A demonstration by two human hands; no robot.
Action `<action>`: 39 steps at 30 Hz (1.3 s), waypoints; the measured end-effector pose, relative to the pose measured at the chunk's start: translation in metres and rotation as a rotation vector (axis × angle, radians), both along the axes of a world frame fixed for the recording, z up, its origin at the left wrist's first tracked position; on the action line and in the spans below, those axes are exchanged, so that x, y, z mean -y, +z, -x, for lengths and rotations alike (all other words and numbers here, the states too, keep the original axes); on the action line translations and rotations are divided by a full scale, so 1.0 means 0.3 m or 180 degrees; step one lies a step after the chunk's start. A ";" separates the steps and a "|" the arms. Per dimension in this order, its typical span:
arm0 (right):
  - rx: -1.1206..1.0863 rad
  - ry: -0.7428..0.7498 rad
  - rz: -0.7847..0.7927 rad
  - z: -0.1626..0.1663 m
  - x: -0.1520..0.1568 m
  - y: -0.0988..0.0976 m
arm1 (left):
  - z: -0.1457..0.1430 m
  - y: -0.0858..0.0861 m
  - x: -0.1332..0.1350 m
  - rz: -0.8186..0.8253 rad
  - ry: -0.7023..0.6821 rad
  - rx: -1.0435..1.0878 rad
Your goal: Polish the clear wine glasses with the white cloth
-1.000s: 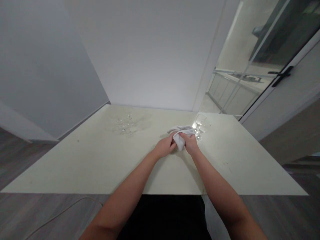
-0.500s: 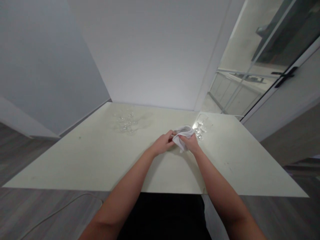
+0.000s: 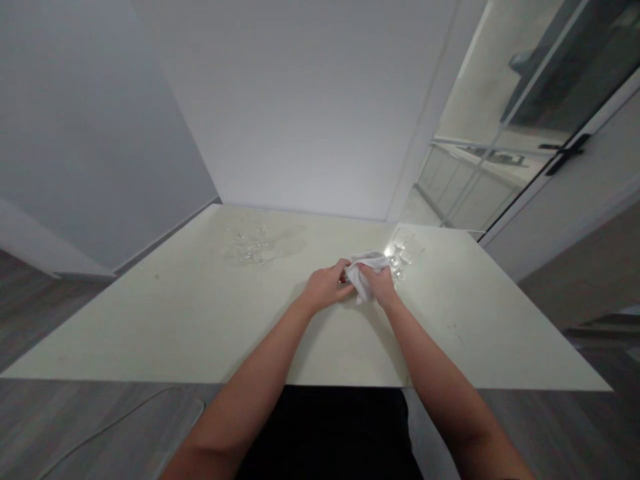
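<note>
Both my hands meet over the middle of a cream table (image 3: 175, 320). A white cloth (image 3: 361, 270) is bunched between them. My left hand (image 3: 326, 288) is closed with its fingers curled against the cloth's left side. Gripping the cloth from the right is my right hand (image 3: 381, 287), also closed. Whatever the cloth may be wrapped round is hidden. Just behind my right hand stand clear stemmed glasses (image 3: 404, 247). A second cluster of clear glasses (image 3: 250, 243) stands at the table's far left.
White walls (image 3: 300, 100) rise directly behind the table. At the right there is a glass partition (image 3: 480, 167) and a door with a black handle (image 3: 565, 157). Grey wood floor (image 3: 60, 427) with a thin cable lies at the near left.
My hands stay at the cloth and shift slightly; the cloth's folds have turned a little between my fingers. The view has barely moved.
</note>
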State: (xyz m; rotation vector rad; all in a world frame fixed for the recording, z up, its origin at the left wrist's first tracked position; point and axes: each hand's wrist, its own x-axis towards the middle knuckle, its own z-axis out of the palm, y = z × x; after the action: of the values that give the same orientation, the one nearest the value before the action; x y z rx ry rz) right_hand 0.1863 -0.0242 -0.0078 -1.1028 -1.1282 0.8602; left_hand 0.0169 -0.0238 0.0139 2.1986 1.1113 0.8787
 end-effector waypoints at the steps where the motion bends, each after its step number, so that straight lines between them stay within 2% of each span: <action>1: -0.0007 0.0018 0.0026 -0.001 -0.001 -0.003 | -0.005 -0.004 0.002 -0.0043 0.0021 -0.0097; 2: 0.0007 0.0072 0.0037 -0.003 -0.001 -0.007 | -0.008 -0.008 0.002 0.0029 -0.0030 -0.0080; 4: 0.0063 0.0196 0.0038 -0.014 -0.001 -0.014 | -0.011 -0.013 -0.002 0.0499 -0.0328 0.0247; 8: 0.0153 0.0399 -0.0033 -0.033 -0.002 -0.022 | 0.003 -0.011 -0.018 0.2237 -0.1066 0.1086; 9: 0.0124 0.0413 -0.0088 -0.034 -0.002 -0.022 | 0.006 -0.009 -0.020 0.2574 -0.1165 0.1220; 11: 0.0001 0.0360 -0.0200 -0.030 0.000 -0.024 | 0.001 -0.005 -0.022 0.2925 -0.1233 0.1511; 13: -0.0152 0.0341 -0.0179 -0.016 0.003 -0.030 | -0.018 -0.005 -0.020 0.2887 -0.1093 0.1911; 16: -0.0251 0.0638 0.0116 0.018 0.009 -0.048 | -0.059 -0.012 -0.016 0.2198 -0.0572 0.2303; 19: -0.0264 0.0761 0.0140 0.046 0.008 -0.063 | -0.083 -0.022 -0.013 0.1212 -0.0264 0.1879; 22: -0.0182 0.0574 -0.0117 0.050 0.000 -0.062 | -0.080 -0.030 -0.011 0.0164 -0.0042 0.1411; 24: 0.0000 0.0447 -0.0220 0.042 -0.004 -0.056 | -0.076 -0.035 -0.013 -0.0239 0.0243 0.1376; 25: 0.0151 0.0445 -0.0230 0.037 -0.005 -0.053 | -0.076 -0.038 -0.016 -0.0272 0.0386 0.1419; 28: 0.0651 0.0619 -0.0217 0.032 -0.004 -0.048 | -0.085 -0.052 -0.031 0.0043 0.0685 0.1661; 31: 0.0713 0.0960 -0.0164 0.036 0.003 -0.043 | -0.092 -0.060 -0.046 0.0550 0.0596 0.2022; 33: 0.0433 0.1271 0.0045 0.033 0.014 -0.039 | -0.086 -0.054 -0.044 0.0976 0.0293 0.2457; 35: 0.0071 0.1538 0.0481 0.022 0.030 -0.036 | -0.072 -0.040 -0.033 0.1572 -0.0251 0.2861; 37: -0.0135 0.1665 0.0869 0.011 0.042 -0.035 | -0.056 -0.024 -0.021 0.2151 -0.0811 0.3029; 39: -0.0107 0.1642 0.0922 0.012 0.044 -0.036 | -0.051 -0.015 -0.015 0.2439 -0.1039 0.3065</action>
State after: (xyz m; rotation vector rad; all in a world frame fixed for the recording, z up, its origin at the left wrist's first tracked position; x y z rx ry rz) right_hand 0.1826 -0.0373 -0.0185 -1.0359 -1.3116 1.4768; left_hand 0.0321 -0.0192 0.0093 1.0476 0.4514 0.9664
